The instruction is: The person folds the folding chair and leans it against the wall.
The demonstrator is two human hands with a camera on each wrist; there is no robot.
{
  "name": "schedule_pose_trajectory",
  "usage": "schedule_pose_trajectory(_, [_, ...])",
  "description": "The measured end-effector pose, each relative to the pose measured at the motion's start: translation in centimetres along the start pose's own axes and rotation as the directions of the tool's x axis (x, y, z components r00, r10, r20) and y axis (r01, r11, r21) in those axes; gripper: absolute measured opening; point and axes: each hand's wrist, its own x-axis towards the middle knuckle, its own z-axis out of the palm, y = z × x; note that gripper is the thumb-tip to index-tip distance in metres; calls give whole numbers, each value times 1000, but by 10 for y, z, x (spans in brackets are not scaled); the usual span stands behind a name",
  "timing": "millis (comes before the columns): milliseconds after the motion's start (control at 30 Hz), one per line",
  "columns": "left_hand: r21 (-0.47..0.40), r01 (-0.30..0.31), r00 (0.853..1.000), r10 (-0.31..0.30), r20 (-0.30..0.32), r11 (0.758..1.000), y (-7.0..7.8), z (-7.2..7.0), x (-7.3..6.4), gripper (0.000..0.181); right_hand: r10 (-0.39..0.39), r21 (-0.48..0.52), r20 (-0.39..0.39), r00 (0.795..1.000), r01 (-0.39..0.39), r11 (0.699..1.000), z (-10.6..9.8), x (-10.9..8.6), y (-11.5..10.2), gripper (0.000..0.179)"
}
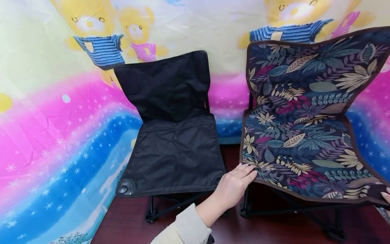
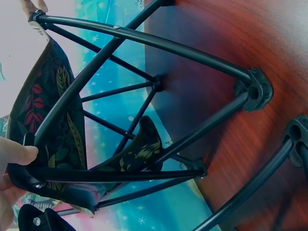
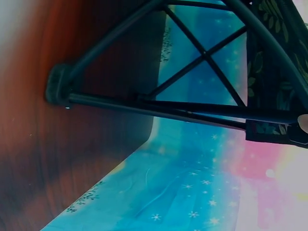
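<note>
My left hand [image 1: 233, 186]: thumb and fingers clamped on the near left corner of the floral chair [image 1: 298, 135]. My right hand [image 1: 386, 196] is at its near right corner; mostly out of head view, but the digits look pinched on it. Floral chair stands unfolded on the dark red wood surface [image 1: 274, 232]. Black chair [image 1: 176, 156], also unfolded, just beside it, left. Bear-print backdrop [image 1: 195, 27] behind both.

The dark leaf-patterned chair [image 1: 297, 142] stands unfolded and upright on the red-brown surface [image 1: 271, 230].
</note>
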Motion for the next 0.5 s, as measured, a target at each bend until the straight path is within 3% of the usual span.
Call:
schedule_pose_trajectory(67, [7,-5,1000,5,-20,1000,0,0,0,23,-42,17,-68,997,44,999,-5,21,-20,50])
schedule_pose_trajectory(100, [8,-6,1000,6,-28,1000,1,0,1,23,-56,21,-81,995,58,998,-13,43,-41,48])
schedule_pose_trajectory(167, [15,-7,999,8,-40,1000,1,-1,1,23,-75,45,-117,990,80,996,-32,97,-97,42])
schedule_pose_trajectory(267, [10,-4,999,5,-48,1000,2,-1,2,24,-88,84,-155,984,101,991,-65,195,-200,37])
schedule_pose_trajectory(333, [8,-2,999,3,-49,1000,2,-2,2,24,-96,119,-201,975,122,985,-80,245,-252,36])
schedule_pose_trajectory(433, [-9,7,999,-8,-49,1000,3,-1,2,24,-105,127,-207,973,133,983,-93,283,-290,36])
schedule_pose_trajectory(500, [-16,11,999,-12,-49,1000,3,-1,2,25,-105,123,-198,975,131,984,-95,283,-289,35])
